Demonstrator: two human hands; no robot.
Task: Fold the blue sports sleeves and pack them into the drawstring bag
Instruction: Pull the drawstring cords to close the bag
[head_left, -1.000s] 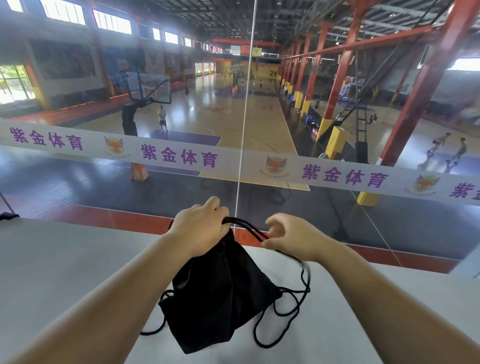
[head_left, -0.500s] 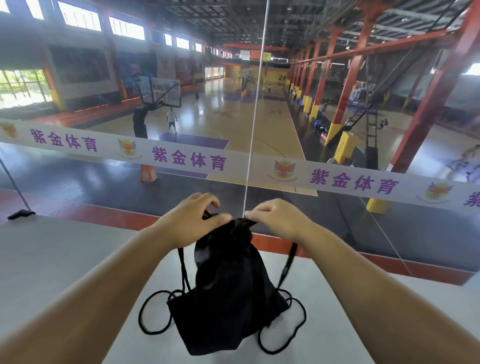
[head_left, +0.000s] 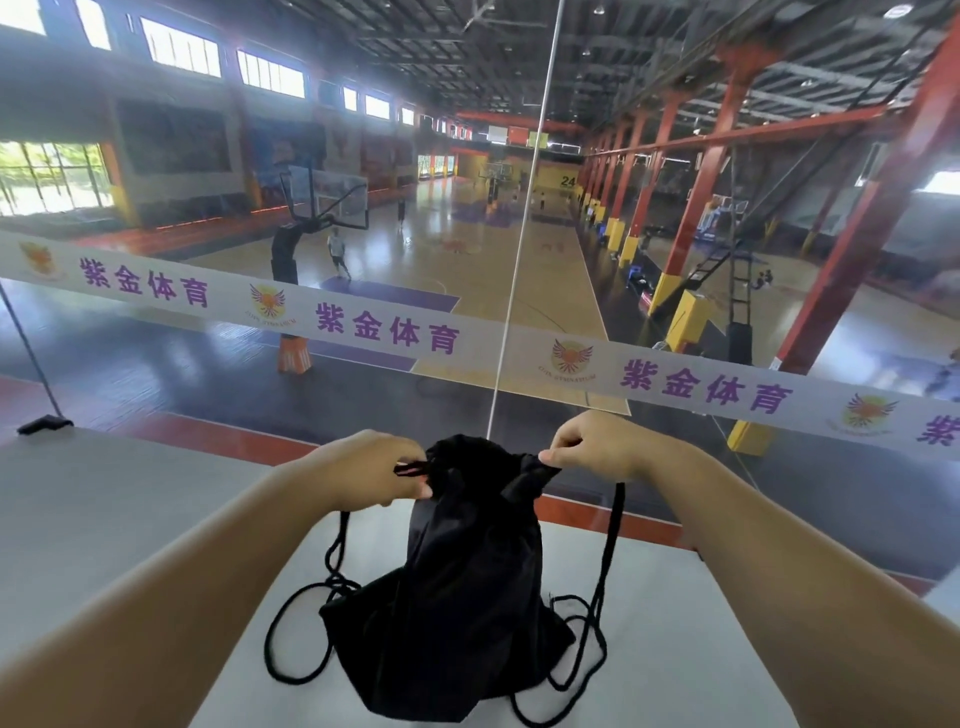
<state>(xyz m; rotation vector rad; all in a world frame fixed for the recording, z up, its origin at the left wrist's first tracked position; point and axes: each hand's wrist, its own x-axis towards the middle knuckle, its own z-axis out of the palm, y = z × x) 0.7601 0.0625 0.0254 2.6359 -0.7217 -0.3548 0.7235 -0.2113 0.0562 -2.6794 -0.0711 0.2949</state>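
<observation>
Since half a second ago both hands have drawn apart at the mouth of the black drawstring bag (head_left: 457, 587), which now stands taller and is cinched narrower at the top. At the bag's upper left the left hand (head_left: 363, 470) pinches the cord ends, and at its upper right the right hand (head_left: 597, 447) pinches the gathered rim. Below the hands, the bag's base rests on the grey worktop (head_left: 104, 509), with black cords (head_left: 605, 561) looping down on both sides of the bag.
</observation>
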